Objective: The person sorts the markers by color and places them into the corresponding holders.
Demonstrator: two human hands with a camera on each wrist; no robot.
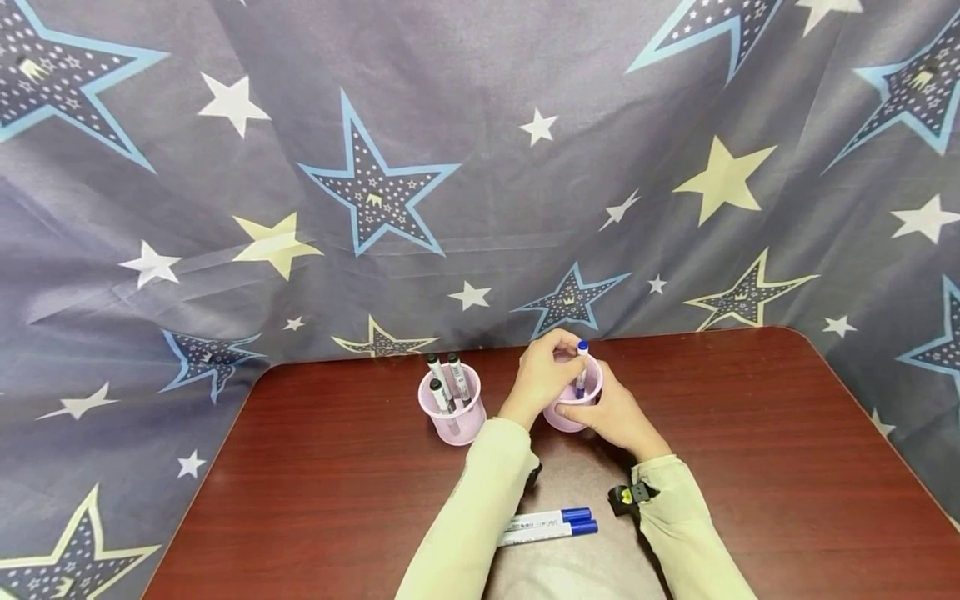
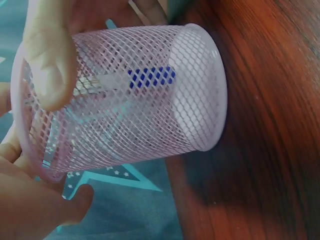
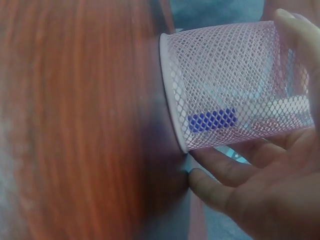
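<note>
The left hand (image 1: 544,377) pinches a marker (image 1: 581,382) standing near upright in the cup (image 1: 564,420), which the right hand (image 1: 619,419) grips. Two loose markers (image 1: 538,534) lie crosswise on the table (image 1: 337,500), nearer the person, partly behind the left sleeve (image 1: 465,517).

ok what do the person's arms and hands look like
The left sleeve and right sleeve are long and pale yellowish. The right wrist carries a black device with a yellowish spot; some black shows at the left wrist. The left hand and right hand are bare.
</note>
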